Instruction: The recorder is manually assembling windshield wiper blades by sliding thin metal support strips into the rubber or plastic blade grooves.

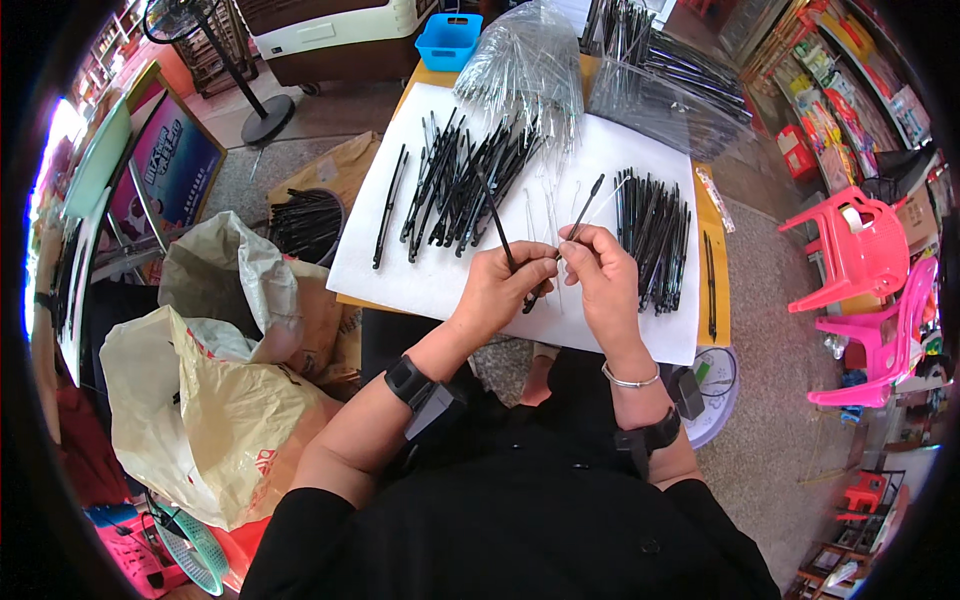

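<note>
My left hand (500, 288) pinches a slim black stick (496, 222) that slants up and away to the left. Close beside it, my right hand (606, 285) grips a thinner dark rod (588, 208) with a wider black tip. The fingertips of both hands meet over the near part of the white sheet (400, 225); what lies between them is partly hidden. Beyond the left hand is a loose pile of black sticks (450, 190). A neater bundle of black sticks (660, 235) lies just right of the right hand. Thin metal wires (549, 200) are spread between the piles.
At the table's far side stand a bag of silvery wires (525, 60), a blue basket (448, 40) and a clear bag (650, 105) with more black sticks. Open sacks (200, 400) stand at the left. Pink chairs (860, 250) are on the right.
</note>
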`<state>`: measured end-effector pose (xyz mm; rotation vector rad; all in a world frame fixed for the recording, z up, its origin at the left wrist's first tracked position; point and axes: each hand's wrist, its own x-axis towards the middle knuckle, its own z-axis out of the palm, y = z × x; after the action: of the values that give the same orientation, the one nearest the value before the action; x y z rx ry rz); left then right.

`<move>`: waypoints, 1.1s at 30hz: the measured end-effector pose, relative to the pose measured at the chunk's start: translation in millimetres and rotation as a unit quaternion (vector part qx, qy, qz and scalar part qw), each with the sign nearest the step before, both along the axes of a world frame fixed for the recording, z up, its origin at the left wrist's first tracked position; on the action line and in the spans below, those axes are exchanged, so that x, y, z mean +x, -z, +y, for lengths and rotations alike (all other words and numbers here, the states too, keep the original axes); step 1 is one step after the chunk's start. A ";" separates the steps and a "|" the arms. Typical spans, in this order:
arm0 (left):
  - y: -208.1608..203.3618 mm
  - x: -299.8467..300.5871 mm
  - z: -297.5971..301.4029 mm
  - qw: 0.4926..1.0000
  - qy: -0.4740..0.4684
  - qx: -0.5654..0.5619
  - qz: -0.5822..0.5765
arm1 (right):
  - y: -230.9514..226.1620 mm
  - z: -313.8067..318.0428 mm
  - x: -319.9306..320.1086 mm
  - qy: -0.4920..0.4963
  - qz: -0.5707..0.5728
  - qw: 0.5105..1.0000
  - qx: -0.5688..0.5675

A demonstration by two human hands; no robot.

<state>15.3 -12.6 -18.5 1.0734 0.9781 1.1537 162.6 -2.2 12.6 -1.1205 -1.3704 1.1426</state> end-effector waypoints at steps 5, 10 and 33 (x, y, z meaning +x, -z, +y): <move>3.8 -1.2 3.3 1.000 0.014 0.005 -0.008 | 5.2 2.5 -4.1 0.003 -0.008 1.000 0.021; 9.7 -1.8 5.0 1.000 0.007 0.016 -0.010 | 9.7 6.6 -10.9 0.010 -0.025 0.999 0.028; 13.6 3.2 2.9 0.993 0.061 0.093 0.034 | -5.3 13.0 12.8 0.139 -0.320 0.924 0.158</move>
<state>18.5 -9.6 -32.1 1.3114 0.8559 1.1308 175.4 10.8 17.9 -1.4535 -1.7349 0.3252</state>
